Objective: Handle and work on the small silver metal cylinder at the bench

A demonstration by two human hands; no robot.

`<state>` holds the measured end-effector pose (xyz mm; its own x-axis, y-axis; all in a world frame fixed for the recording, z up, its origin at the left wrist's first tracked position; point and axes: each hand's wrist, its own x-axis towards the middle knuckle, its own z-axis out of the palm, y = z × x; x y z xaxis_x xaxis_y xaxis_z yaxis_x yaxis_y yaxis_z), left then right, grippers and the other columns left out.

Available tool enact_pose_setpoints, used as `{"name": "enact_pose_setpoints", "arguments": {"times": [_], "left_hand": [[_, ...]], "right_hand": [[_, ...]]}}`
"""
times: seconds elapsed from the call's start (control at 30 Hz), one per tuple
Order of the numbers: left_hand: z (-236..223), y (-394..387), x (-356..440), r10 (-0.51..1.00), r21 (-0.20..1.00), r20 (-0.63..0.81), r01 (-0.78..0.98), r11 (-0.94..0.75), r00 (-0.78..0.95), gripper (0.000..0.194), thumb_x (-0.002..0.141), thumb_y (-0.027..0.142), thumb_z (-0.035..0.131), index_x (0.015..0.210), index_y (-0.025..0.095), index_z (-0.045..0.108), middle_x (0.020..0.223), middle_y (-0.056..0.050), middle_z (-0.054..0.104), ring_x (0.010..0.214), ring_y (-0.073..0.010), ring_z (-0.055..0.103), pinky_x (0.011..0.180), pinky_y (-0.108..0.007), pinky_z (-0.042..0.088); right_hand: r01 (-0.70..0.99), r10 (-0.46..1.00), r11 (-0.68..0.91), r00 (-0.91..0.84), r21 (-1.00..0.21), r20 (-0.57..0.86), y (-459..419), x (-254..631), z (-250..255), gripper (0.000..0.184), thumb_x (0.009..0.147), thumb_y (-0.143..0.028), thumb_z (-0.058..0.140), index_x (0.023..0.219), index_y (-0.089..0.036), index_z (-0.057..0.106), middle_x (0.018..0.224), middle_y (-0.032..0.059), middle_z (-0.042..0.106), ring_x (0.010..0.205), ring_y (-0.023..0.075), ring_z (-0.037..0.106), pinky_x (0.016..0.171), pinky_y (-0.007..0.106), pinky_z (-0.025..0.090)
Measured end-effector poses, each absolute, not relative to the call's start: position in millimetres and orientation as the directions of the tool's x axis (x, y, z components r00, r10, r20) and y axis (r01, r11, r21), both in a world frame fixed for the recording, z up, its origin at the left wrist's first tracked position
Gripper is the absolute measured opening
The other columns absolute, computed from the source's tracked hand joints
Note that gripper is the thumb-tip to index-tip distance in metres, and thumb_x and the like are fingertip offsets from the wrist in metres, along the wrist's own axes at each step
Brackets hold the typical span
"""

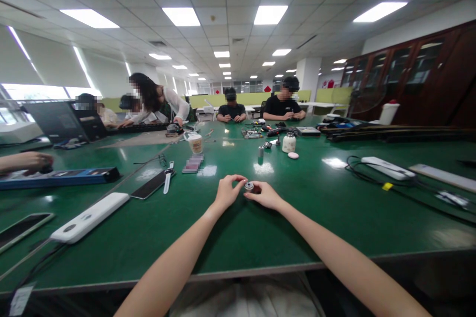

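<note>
Over the green table, in the head view, a small silvery metal cylinder (249,186) with a dark cross-shaped mark on its top is held upright between my hands. My right hand (266,195) grips its right side between thumb and fingers. From the left, my left hand (227,191) has thumb and index fingertip closed at its upper edge; whether a tiny part sits between them is too small to tell. Farther off stand a grey metal cylinder (261,151), a small dark round metal part (267,144), and a pale patterned jar (289,143) with a pink lid (293,155) lying beside it.
Left lie a white power strip (91,217), phone (149,184), watch (168,178) and paper cup (195,143). Another white power strip (387,168) with black cables is at right. A co-worker's hand (28,162) is at far left; several people work across the table.
</note>
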<state>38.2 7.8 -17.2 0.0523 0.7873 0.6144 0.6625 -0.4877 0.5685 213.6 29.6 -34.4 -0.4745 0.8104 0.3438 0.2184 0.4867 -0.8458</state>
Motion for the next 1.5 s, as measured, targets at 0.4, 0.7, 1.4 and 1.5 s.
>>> {"name": "enact_pose_setpoints", "arguments": {"times": [0.4,0.7,1.4,1.5], "left_hand": [[-14.3,1.5,43.7,0.777,0.553,0.623,0.652,-0.519,0.091,0.019,0.084,0.037,0.060,0.088,0.022,0.072,0.087,-0.001,0.074,0.086,-0.0189,0.066,0.083,-0.031,0.048],[-13.5,-1.2,46.5,0.750,0.537,0.657,0.647,-0.541,0.081,0.018,0.083,0.036,0.061,0.087,0.022,0.072,0.086,-0.002,0.073,0.085,-0.0189,0.065,0.079,-0.031,0.048],[-15.2,-3.0,51.7,0.680,0.504,0.733,0.641,-0.578,0.037,0.022,0.087,0.034,0.057,0.102,0.022,0.067,0.095,-0.005,0.069,0.086,-0.0181,0.061,0.081,-0.032,0.048],[-13.8,-1.9,50.1,0.653,0.520,0.756,0.647,-0.558,-0.045,0.024,0.090,0.035,0.051,0.105,0.020,0.064,0.097,-0.006,0.067,0.087,-0.0182,0.060,0.082,-0.033,0.048]], "right_hand": [[0.211,0.798,0.493,-0.495,-0.844,0.343,31.7,214.0,-35.9,0.030,0.070,-0.029,0.069,0.096,-0.013,0.067,0.084,0.0044,0.070,0.075,0.0179,0.063,0.071,0.029,0.048],[0.240,0.772,0.558,-0.500,-0.794,0.392,30.5,215.1,-36.4,0.032,0.073,-0.034,0.069,0.099,-0.015,0.067,0.086,0.0036,0.071,0.076,0.0183,0.064,0.071,0.028,0.049],[0.359,0.712,0.702,-0.379,-0.615,0.591,22.1,217.0,-21.5,0.034,0.081,-0.034,0.062,0.112,-0.021,0.066,0.096,0.0047,0.070,0.080,0.0163,0.064,0.076,0.029,0.050],[0.382,0.690,0.723,-0.378,-0.576,0.616,19.7,218.1,-15.7,0.026,0.084,-0.037,0.060,0.103,-0.023,0.071,0.089,0.0042,0.069,0.078,0.0158,0.064,0.076,0.029,0.050]]}}
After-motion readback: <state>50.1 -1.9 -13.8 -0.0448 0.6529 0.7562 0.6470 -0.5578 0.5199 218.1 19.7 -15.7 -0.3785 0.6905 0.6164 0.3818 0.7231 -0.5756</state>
